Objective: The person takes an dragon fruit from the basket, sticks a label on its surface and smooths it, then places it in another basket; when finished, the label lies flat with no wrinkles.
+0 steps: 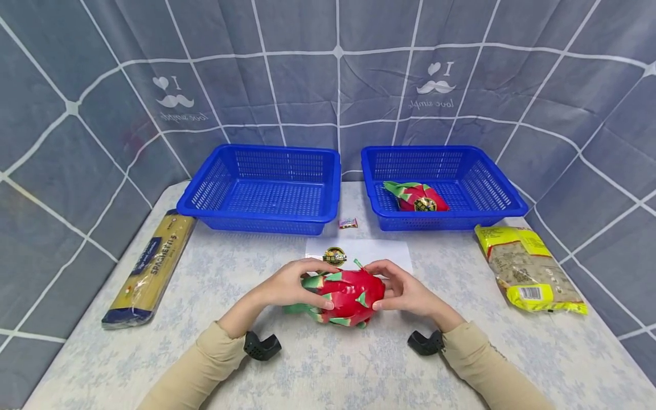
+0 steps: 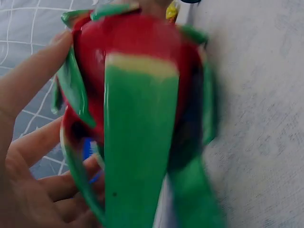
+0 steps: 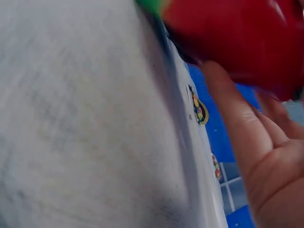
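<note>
Between both hands is a glossy red dragon fruit [image 1: 352, 295] with green scales, its leafy end toward the left. My left hand [image 1: 292, 285] grips that leafy end, thumb on the near side and fingers behind. At the rounder end, my right hand [image 1: 405, 289] holds the fruit with thumb and fingers. Green scales [image 2: 140, 118] fill much of the left wrist view. In the right wrist view, the red underside [image 3: 237, 42] rests against the right thumb, with a shadowed gap above the tabletop. Behind the fruit lies white paper [image 1: 379, 250] bearing a round black-and-gold sticker [image 1: 335, 256].
Two blue baskets stand at the back: the left basket [image 1: 256, 219] and the right basket [image 1: 446, 219], which contains another dragon fruit [image 1: 417, 196]. Between them lies a small wrapped sweet [image 1: 348, 223]. A spaghetti pack [image 1: 151, 267] is at left, a yellow bag [image 1: 530, 267] at right.
</note>
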{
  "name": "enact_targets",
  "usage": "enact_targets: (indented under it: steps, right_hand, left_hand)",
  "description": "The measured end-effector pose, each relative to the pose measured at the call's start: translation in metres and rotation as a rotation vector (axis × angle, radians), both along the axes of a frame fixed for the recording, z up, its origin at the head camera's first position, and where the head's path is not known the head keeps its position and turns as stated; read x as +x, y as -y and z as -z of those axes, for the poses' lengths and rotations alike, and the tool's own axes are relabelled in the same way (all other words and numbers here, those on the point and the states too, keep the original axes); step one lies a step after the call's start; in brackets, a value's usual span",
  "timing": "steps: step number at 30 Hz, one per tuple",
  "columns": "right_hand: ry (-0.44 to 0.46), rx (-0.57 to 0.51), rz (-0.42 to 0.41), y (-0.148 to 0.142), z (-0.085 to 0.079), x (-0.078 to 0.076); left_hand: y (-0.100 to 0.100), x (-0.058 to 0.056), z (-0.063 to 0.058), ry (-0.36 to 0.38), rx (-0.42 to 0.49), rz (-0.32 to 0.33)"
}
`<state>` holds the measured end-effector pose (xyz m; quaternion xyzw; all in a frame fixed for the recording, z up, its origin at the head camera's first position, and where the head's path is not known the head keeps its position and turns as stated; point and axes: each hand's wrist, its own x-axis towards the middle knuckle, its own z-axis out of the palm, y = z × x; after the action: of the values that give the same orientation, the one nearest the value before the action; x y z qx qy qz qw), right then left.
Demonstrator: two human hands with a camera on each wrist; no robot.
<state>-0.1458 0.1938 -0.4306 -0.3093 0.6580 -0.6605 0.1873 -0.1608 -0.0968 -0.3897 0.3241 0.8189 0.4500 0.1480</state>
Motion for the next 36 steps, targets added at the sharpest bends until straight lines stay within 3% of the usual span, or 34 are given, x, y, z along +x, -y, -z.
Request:
enact_targets:
  steps: [7,11,14,20,23,28,36]
  right_hand:
    - [0.060,0.100,-0.106,-0.006,-0.004,-0.003]
    - [0.031,0.149,-0.107,-0.015,-0.008,-0.007]
    - [0.023,0.207,-0.031,-0.018,-0.012,-0.013]
    - [0.047,0.273,0.170,-0.010,-0.021,-0.038]
    - [0.022,0.310,0.211,0.000,-0.022,-0.055]
    - [-0.016,0.377,0.193,0.018,-0.021,-0.079]
    - [-0.053,0.517,0.165,0.042,-0.017,-0.106]
  left_hand:
    - [0.005,-0.005,0.000,0.035,-0.044,0.084]
    - [0.011,-0.015,0.006,0.051,0.040,0.114]
    - [0.017,-0.023,0.010,0.078,0.126,0.074]
    - [0.025,-0.036,0.022,0.094,0.237,-0.139]
    - [0.026,-0.041,0.032,0.110,0.242,-0.206]
    - [0.025,-0.045,0.044,0.136,0.227,-0.215]
    - [0.022,-0.045,0.046,0.149,0.208,-0.202]
